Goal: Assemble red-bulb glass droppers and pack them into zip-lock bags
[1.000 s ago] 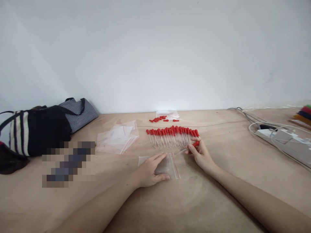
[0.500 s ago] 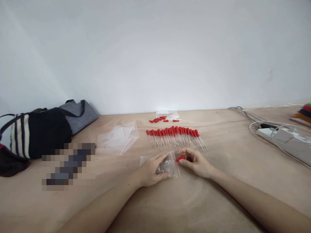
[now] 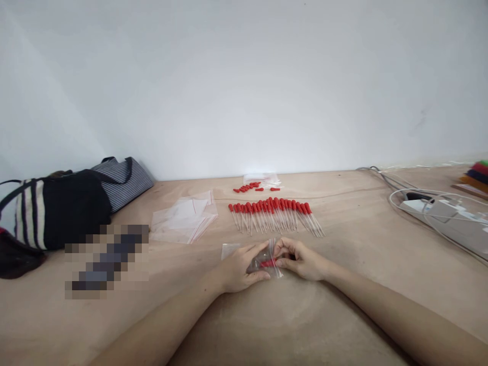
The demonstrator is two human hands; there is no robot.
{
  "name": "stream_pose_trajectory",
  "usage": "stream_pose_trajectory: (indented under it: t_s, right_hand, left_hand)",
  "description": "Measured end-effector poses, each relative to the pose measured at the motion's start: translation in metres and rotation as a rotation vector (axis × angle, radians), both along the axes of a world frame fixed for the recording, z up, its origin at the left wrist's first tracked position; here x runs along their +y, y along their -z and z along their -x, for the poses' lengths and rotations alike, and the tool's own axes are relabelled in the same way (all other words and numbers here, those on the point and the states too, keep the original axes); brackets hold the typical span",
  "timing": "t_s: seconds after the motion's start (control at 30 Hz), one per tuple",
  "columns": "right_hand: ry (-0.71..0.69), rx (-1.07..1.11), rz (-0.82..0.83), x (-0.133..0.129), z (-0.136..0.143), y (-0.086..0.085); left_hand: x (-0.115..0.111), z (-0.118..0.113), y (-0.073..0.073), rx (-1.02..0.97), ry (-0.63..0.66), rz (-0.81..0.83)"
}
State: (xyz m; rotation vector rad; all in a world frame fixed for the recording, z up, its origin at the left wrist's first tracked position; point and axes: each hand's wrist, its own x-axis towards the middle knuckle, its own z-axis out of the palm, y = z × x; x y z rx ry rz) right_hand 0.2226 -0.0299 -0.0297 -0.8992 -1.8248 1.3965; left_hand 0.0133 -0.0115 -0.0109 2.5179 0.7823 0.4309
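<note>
A clear zip bag [image 3: 257, 264] with a red strip at its mouth lies on the table between my hands. My left hand [image 3: 244, 267] rests over the bag, thumb and fingers spread apart, pressing on it. At the bag's mouth, my right hand [image 3: 295, 259] pinches a red rubber dropper bulb [image 3: 268, 263], whose narrow end points left inside the bag. My fingers cover the bulb's right end. Beyond my hands, several droppers [image 3: 270, 211] lie in a row, red bulbs away from me and thin clear tubes towards me.
Flat zip bags [image 3: 183, 218] are stacked to the left. Loose red bulbs [image 3: 246, 187] lie near the wall before another clear bag [image 3: 263, 179]. A black bag [image 3: 76, 208] and a striped bag [image 3: 124, 185] stand far left. A white power strip [image 3: 444, 218] with cables is at right.
My right hand has moved left to the bag's mouth, and the red bulb has gone from the mouth into the bag. My left hand has stayed nearly in place.
</note>
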Motion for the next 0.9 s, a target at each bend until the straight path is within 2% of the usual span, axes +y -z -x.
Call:
stream_pose_trajectory:
  t_s: [0.17, 0.33, 0.5, 0.63, 0.77, 0.83, 0.9]
  right_hand:
    - [0.04, -0.016, -0.058, 0.002, -0.002, 0.0]
    - [-0.046, 0.002, 0.005, 0.005, -0.006, 0.0]
    - [-0.042, 0.042, 0.082, 0.006, -0.003, 0.003]
    - [0.078, 0.001, 0.035, 0.003, 0.004, 0.004]
    - [0.166, -0.03, -0.048, 0.002, 0.006, 0.003]
    - [0.209, -0.07, -0.108, 0.007, -0.002, 0.001]
    - [0.354, -0.16, -0.215, 0.016, -0.018, -0.001]
  left_hand:
    - [0.002, 0.014, -0.012, 0.049, -0.011, -0.091]
    - [-0.002, 0.032, -0.017, 0.118, 0.003, 0.058]
    - [-0.008, 0.025, -0.023, 0.201, 0.06, 0.106]
    - [-0.008, 0.02, -0.027, 0.234, 0.081, 0.1]
    - [-0.004, 0.023, -0.021, 0.205, 0.106, 0.067]
    - [-0.001, 0.024, -0.017, 0.181, 0.117, 0.025]
    - [0.002, 0.024, -0.014, 0.13, 0.121, -0.024]
